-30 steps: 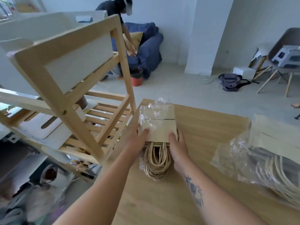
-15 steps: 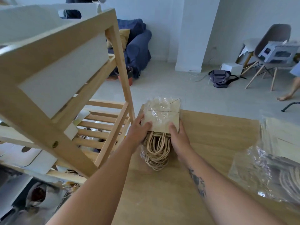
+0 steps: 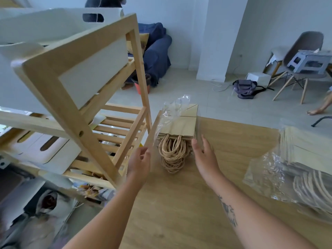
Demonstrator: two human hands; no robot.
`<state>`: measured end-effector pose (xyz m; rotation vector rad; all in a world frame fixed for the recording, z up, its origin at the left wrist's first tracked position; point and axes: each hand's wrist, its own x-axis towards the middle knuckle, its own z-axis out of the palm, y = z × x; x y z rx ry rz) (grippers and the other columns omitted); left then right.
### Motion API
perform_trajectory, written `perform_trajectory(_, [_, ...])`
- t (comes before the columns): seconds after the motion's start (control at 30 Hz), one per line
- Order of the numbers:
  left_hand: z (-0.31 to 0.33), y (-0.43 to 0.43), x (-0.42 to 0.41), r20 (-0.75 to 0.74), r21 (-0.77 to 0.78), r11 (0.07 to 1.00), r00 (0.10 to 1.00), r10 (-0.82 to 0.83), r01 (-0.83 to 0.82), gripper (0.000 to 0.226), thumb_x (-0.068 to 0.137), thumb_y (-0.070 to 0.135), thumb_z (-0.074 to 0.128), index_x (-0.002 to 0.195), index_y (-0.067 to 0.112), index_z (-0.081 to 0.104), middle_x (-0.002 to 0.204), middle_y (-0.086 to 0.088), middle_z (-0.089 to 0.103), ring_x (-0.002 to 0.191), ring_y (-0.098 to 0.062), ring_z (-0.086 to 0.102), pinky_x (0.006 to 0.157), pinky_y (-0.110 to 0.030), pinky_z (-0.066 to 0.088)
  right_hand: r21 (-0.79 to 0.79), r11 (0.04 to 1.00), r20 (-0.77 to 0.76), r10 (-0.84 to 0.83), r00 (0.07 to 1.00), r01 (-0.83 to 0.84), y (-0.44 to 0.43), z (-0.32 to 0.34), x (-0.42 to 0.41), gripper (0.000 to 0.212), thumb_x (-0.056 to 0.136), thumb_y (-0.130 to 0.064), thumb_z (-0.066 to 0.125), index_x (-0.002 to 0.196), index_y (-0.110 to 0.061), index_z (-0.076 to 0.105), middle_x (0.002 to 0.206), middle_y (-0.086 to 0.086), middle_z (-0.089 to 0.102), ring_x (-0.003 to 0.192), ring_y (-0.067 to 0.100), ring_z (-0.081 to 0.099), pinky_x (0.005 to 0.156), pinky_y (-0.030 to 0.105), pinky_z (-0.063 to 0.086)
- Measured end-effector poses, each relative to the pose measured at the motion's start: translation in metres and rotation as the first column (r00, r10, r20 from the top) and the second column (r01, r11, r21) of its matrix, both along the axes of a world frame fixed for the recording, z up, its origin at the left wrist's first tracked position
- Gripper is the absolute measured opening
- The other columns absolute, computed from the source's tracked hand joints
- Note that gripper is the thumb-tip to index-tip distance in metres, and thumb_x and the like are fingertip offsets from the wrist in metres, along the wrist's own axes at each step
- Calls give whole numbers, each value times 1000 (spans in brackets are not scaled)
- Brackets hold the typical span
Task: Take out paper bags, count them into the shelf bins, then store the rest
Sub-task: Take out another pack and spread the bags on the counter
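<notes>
Left side: wooden shelf post (image 3: 143,83) crowding table (image 3: 179,203) edge.
Right: 2nd bag bundle (image 3: 296,168) blocking.
Centre: tabletop staying open btwn.

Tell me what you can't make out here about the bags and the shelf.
- Bag count in the stack, head view: layers too thin, plastic wrap over them.
- Second bundle: cut off by the right edge.
- Top bin contents: hidden by its wall.
- Lower shelf items: blurred, behind slats.
</notes>
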<state>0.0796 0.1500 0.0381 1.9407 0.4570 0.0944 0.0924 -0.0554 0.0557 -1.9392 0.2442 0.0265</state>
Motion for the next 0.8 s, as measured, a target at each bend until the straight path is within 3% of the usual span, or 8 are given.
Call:
perform_trajectory(0.17, [-24, 1, -57, -190, 476, 842, 964, -185, 255, 46, 98, 21, 51, 143, 21, 48, 150, 0, 46, 139, -22, 38, 110, -35, 32, -305, 946, 18, 120, 993, -108, -26, -42, -48, 57, 98, -47, 46, 146, -18, 40, 147, 5, 43, 136, 21, 39, 106, 29, 31])
perform_trajectory(0.27, [-37, -1, -90, -195, 620, 722, 952, -237, 307, 53, 96, 31, 48, 148, 21, 44, 157, 0, 38, 147, -23, 26, 117, -38, 26, -597, 771, 46, 310, 950, -223, -43, -70, -75, 47, 95, -35, 54, 136, -14, 52, 138, 7, 52, 129, 27, 46, 106, 35, 37])
perform_trajectory(0.33, [-46, -1, -108, -198, 666, 670, 944, -265, 328, 63, 91, 48, 33, 148, 22, 44, 158, 1, 38, 149, -23, 25, 119, -39, 24, -741, 628, 57, 411, 910, -237, -48, -87, -89, 46, 91, -40, 48, 127, -15, 61, 134, 11, 56, 127, 33, 49, 108, 44, 39])
perform_trajectory(0.43, [-60, -1, -125, -214, 720, 603, 936, -278, 344, 75, 88, 60, 13, 155, 30, 33, 164, 8, 23, 154, -17, 10, 123, -32, -1, -772, 593, 61, 430, 901, -230, -50, -91, -94, 50, 86, -44, 44, 122, -17, 65, 129, 10, 60, 124, 35, 53, 106, 50, 40])
perform_trajectory(0.53, [-64, -1, -128, -176, 747, 595, 951, -254, 297, 66, 95, 59, 22, 155, 34, 31, 164, 11, 21, 153, -13, 9, 123, -31, -3, -733, 650, 157, 448, 880, -200, -51, -75, -82, 46, 84, -34, 58, 126, -15, 62, 123, 8, 62, 115, 32, 57, 97, 48, 48])
perform_trajectory(0.63, [-62, -2, -128, -153, 741, 615, 960, -235, 269, 58, 98, 52, 37, 153, 35, 35, 163, 12, 23, 153, -11, 12, 123, -31, 0, -776, 611, 265, 540, 799, -155, -47, -41, -54, 59, 82, -20, 71, 137, -18, 50, 127, 9, 56, 113, 30, 54, 90, 47, 51])
perform_trajectory(0.7, [-62, -2, -128, -142, 737, 624, 962, -232, 259, 57, 97, 52, 40, 152, 36, 37, 162, 13, 25, 152, -10, 13, 124, -32, 3, -826, 548, 281, 605, 745, -133, -39, -16, -30, 71, 79, -18, 74, 142, -22, 41, 141, 10, 47, 124, 35, 47, 94, 49, 49])
perform_trajectory(0.8, [-63, 0, -127, -139, 726, 637, 962, -237, 262, 57, 96, 53, 42, 150, 36, 39, 161, 14, 27, 152, -10, 15, 123, -33, 5, -913, 351, 117, 714, 690, -209, -22, 18, 2, 87, 80, -18, 74, 150, -33, 25, 159, 1, 23, 141, 39, 25, 106, 54, 34])
